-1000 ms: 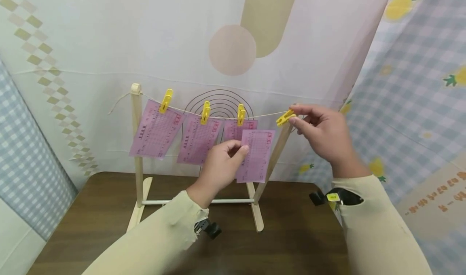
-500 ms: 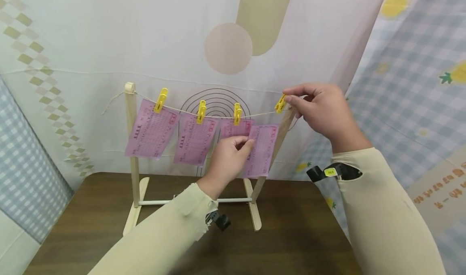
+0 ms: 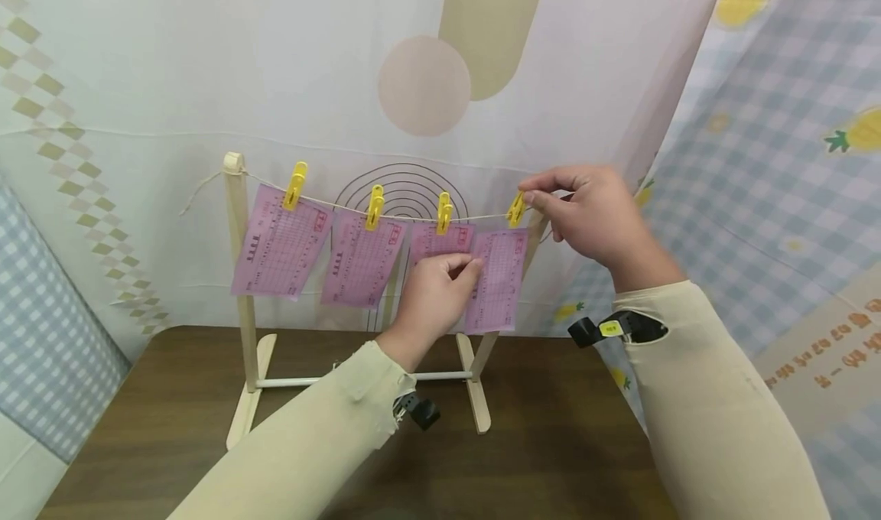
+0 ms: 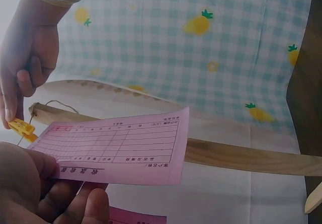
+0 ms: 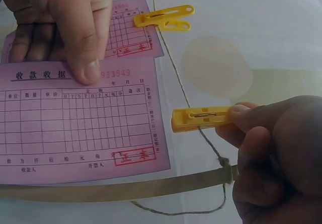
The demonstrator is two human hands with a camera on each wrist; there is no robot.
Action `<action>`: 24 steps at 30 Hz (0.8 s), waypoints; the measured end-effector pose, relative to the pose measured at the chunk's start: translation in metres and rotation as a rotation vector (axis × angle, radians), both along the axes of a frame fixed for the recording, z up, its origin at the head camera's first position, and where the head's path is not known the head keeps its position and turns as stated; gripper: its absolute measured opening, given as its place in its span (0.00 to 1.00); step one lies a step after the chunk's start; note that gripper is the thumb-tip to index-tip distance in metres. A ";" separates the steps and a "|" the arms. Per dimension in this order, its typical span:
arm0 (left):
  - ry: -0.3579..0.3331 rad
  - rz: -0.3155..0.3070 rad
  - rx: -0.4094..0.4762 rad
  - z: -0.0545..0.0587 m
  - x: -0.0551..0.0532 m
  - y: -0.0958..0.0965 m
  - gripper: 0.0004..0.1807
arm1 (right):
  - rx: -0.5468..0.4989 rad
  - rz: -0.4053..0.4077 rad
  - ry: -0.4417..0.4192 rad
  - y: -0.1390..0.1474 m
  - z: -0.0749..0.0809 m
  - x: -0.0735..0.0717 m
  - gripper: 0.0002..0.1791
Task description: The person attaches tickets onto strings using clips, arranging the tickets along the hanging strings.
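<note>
My left hand [image 3: 430, 298] pinches a pink receipt slip [image 3: 500, 279] by its left edge between thumb and fingers, printed side showing. Above the slip's top edge, my right hand [image 3: 593, 218] pinches the handle end of a yellow clothespin [image 3: 516, 209]. The right wrist view has this clothespin [image 5: 201, 118] across the string [image 5: 176, 75], its tip a short gap from the slip's edge. Three other pink receipt slips hang along the string to the left, each under its own yellow clothespin; the third slip [image 3: 440, 237] is partly behind my left hand.
A wooden stand carries the string between its left post [image 3: 241, 275] and its right post [image 3: 533, 245], the latter partly covered by the held slip. A white crossbar [image 3: 289, 382] joins its feet on the brown table [image 3: 551, 428]. Patterned cloth [image 3: 310, 61] hangs behind.
My right hand first tipped the clothespin upright, then brought it left and down over the slip. The left hand raised the slip toward the string.
</note>
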State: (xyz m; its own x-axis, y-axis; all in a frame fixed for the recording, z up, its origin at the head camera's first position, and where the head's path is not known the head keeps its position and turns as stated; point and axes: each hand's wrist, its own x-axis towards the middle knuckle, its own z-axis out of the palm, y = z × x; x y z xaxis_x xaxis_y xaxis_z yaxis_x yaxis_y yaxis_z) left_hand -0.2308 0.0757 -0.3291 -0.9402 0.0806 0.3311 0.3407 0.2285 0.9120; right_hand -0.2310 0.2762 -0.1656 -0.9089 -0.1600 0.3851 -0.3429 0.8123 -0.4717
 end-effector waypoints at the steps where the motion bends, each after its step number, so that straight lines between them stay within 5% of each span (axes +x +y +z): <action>1: 0.002 0.005 0.002 0.000 0.000 0.000 0.18 | 0.002 0.001 -0.005 0.000 0.000 0.000 0.11; 24: 0.038 -0.004 -0.012 0.007 0.002 -0.002 0.17 | 0.054 0.026 -0.069 -0.006 -0.006 0.002 0.16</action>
State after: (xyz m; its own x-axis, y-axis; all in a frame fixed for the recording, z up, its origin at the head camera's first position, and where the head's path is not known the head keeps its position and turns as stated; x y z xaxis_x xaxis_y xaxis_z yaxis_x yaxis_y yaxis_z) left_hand -0.2292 0.0738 -0.3216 -0.9266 0.0881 0.3657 0.3760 0.2380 0.8955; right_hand -0.2291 0.2698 -0.1721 -0.9283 -0.2027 0.3119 -0.3323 0.8286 -0.4506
